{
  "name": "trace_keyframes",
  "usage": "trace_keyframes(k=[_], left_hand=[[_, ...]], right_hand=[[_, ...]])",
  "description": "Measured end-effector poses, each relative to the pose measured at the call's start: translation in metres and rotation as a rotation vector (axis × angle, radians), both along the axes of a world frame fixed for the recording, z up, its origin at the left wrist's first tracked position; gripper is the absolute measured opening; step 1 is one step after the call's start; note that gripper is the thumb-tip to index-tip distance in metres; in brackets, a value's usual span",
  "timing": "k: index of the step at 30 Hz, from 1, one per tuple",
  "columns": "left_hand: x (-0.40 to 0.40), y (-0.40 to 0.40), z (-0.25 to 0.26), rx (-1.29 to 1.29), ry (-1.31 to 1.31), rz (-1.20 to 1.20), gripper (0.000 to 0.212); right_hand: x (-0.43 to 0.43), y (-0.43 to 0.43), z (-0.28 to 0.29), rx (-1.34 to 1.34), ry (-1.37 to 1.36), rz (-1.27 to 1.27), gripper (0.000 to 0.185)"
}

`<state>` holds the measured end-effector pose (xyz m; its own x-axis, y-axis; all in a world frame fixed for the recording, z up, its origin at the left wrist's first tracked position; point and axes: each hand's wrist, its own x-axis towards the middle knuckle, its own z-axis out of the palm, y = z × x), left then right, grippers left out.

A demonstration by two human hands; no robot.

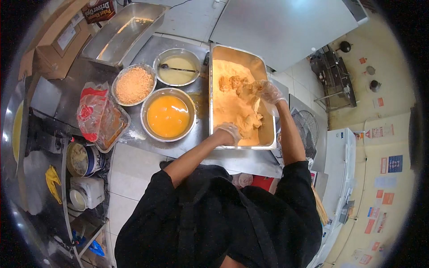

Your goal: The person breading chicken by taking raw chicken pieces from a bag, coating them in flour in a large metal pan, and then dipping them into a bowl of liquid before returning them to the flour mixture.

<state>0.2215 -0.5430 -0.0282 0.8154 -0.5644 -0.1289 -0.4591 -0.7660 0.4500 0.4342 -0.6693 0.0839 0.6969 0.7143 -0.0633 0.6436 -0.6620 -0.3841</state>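
Note:
A deep stainless steel pan (268, 114) stands before me, holding a bed of pale orange flour-like coating (225, 105). My left hand (229, 133), in a clear plastic glove, reaches over the near left rim into the coating. Its fingers are partly hidden. Close by lies a coated lumpy piece (252, 121), perhaps meat. Also gloved, my right hand (268, 93) is at the pan's right side, against coated pieces (246, 88); whether it grips one is unclear. Darker, wetter-looking pieces (228, 83) rest on the coating further back.
Left of the pan are a bowl of orange liquid (168, 116), a bowl of pale liquid (177, 70) with a ladle and a bowl of orange crumbs (134, 85). Beyond them sit a plastic-covered tray (115, 129) and a long steel pan (125, 37). A wire basket (305, 124) lies right.

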Motion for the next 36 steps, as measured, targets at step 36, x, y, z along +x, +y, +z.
trace_keyframes(k=[36], left_hand=[[-0.006,-0.049,-0.109,-2.450,0.289,0.275,0.031]], right_hand=[[-0.223,0.278,-0.144,-0.173,0.124,0.726,0.031]])
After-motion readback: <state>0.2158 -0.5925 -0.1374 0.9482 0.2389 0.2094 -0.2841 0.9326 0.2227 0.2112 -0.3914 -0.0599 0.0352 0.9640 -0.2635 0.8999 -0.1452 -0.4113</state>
